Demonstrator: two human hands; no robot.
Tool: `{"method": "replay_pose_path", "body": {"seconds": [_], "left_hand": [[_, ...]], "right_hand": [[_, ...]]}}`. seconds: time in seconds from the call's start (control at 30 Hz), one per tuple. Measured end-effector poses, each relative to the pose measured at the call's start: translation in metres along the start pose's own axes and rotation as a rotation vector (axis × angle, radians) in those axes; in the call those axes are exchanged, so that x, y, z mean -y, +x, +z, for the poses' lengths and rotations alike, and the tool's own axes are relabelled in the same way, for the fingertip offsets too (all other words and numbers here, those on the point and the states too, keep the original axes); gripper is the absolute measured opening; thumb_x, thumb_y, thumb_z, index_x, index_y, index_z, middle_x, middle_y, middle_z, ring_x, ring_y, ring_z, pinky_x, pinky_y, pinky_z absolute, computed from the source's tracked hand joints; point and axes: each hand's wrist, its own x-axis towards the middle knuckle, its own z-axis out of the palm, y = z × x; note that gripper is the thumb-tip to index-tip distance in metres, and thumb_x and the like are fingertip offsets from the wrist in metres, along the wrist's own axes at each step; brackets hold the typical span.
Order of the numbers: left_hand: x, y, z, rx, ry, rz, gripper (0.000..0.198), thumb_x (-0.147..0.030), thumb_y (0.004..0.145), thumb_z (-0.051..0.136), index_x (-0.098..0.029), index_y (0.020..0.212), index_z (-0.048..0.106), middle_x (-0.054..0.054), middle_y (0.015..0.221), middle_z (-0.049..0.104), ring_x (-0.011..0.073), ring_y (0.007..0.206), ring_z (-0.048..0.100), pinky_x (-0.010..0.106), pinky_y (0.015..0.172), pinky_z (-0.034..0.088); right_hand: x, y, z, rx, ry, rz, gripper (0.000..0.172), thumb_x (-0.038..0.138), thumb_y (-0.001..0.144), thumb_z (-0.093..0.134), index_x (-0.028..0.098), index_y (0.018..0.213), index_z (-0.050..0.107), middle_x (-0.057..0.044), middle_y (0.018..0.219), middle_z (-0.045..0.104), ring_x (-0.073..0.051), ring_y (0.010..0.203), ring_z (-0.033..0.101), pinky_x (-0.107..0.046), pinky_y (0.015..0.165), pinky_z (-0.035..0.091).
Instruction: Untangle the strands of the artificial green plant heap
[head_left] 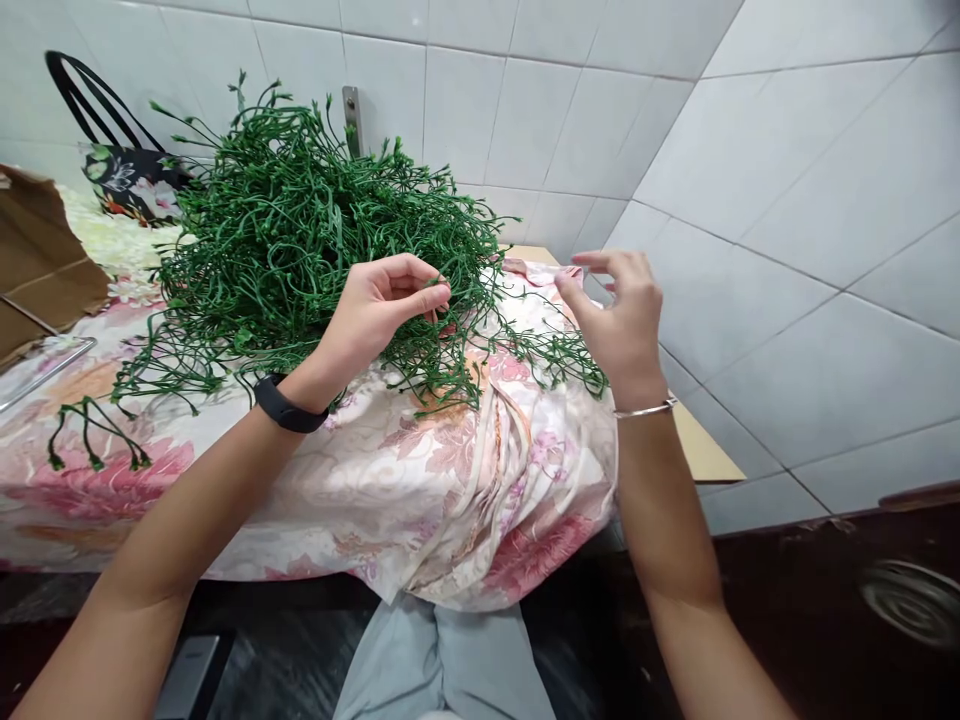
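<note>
— White wall tiles [600,90] close in your corner; what covers the table?

— Your flowered cloth [390,480], with the heap of green plastic stems [300,230] piled on it just ahead of you.

— And your hands?

— Your left hand [379,310] is curled at the heap's near edge, fingertips pinching stems. Your right hand [622,315] hovers beside it, fingers loosely spread; whether it pinches a stem, I cannot tell.

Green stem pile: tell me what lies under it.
The green stem pile rests on a floral cloth draped over a table; a bare tabletop corner shows at right. The left hand pinches stems. Anything beneath the pile's middle is hidden.
</note>
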Motion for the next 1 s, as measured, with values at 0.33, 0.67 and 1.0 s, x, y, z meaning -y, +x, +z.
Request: {"method": "replay_pose_path", "body": {"seconds": [0.33,0.67,1.0], "left_hand": [[-0.003,-0.008,0.007,0.208,0.025,-0.056,0.024,-0.03,0.065,0.073,-0.011,0.075,0.063,0.002,0.069,0.065,0.01,0.063,0.062,0.02,0.059,0.05],[-0.004,-0.004,-0.003,0.203,0.18,0.01,0.027,-0.033,0.065,0.073,-0.012,0.08,0.067,0.004,0.077,0.068,0.0114,0.071,0.061,0.022,0.066,0.051],[-0.004,-0.002,-0.006,0.321,0.412,0.054,0.029,-0.04,0.073,0.065,-0.012,0.08,0.068,0.005,0.076,0.067,0.0116,0.07,0.059,0.023,0.065,0.046]], "right_hand": [[0.052,-0.031,0.022,0.462,0.236,-0.411,0.024,0.041,0.082,0.055,0.018,0.08,0.061,0.0,0.078,0.066,-0.014,0.082,0.058,-0.04,0.102,0.022],[0.045,-0.027,0.019,0.392,0.2,-0.454,0.024,0.033,0.09,0.044,0.018,0.087,0.062,0.001,0.077,0.067,-0.011,0.07,0.054,-0.032,0.093,0.029],[0.041,-0.029,0.022,0.365,0.099,-0.467,0.029,0.036,0.092,0.038,0.021,0.09,0.063,0.001,0.081,0.066,-0.012,0.078,0.057,-0.034,0.096,0.024]]}}
